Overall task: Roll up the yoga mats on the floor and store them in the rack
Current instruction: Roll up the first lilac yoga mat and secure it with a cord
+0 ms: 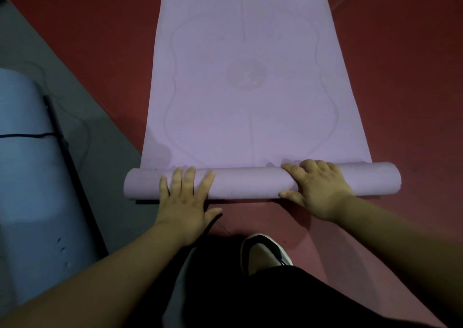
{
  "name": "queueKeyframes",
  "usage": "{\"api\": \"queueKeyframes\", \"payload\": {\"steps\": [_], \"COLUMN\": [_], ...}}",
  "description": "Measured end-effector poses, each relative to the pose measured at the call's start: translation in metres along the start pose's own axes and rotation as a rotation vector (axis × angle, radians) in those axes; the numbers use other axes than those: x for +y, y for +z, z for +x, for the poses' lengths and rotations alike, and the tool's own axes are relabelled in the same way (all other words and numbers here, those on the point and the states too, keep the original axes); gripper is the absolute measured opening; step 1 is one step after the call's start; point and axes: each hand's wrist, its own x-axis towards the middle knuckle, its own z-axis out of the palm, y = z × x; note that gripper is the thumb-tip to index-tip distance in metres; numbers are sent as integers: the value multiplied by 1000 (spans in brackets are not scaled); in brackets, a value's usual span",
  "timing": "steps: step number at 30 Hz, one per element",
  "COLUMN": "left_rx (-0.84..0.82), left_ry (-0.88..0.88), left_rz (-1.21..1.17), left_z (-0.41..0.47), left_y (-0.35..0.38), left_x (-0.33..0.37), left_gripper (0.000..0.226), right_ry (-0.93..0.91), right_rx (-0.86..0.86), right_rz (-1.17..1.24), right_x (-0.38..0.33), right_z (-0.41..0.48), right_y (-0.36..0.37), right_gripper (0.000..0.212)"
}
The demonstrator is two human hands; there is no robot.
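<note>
A lilac yoga mat [245,89] lies flat on the red floor, stretching away from me, with a faint guitar-like outline printed on it. Its near end is wound into a roll [250,183] lying crosswise in front of me. My left hand [184,197] rests palm-down on the left part of the roll, fingers spread. My right hand [317,189] presses on the right part, fingers curled over the top and thumb against the near side. The rack is out of view.
A rolled light-blue mat [25,177] tied with a black strap lies at the left on a grey floor strip [82,117]. My black-and-white shoe [263,251] and dark trousers are just behind the roll. Red floor [406,82] surrounds the mat.
</note>
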Motion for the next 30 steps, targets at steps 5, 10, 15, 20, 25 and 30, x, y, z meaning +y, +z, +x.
{"api": "queueKeyframes", "payload": {"steps": [5, 10, 15, 20, 25, 30], "left_rx": [-172, -175, -194, -193, -81, -79], "left_ry": [-85, -59, -54, -48, -25, 32], "left_rz": [6, 30, 12, -5, 21, 67], "left_z": [22, 27, 36, 49, 54, 54], "left_y": [-19, -25, -31, -38, -37, -41], "left_x": [-3, -7, -5, -12, -15, -24], "left_gripper": [100, 104, 106, 104, 92, 90], "right_ry": [-14, -82, -51, -69, -94, -106], "right_rx": [-34, 215, 210, 122, 94, 44], "right_rz": [19, -11, -16, -49, -46, -10], "right_x": [4, -2, -2, 5, 11, 12], "right_z": [9, -11, 2, 16, 26, 26], "right_y": [-10, 14, 11, -2, -4, -13], "right_gripper": [90, 82, 81, 84, 88, 93]}}
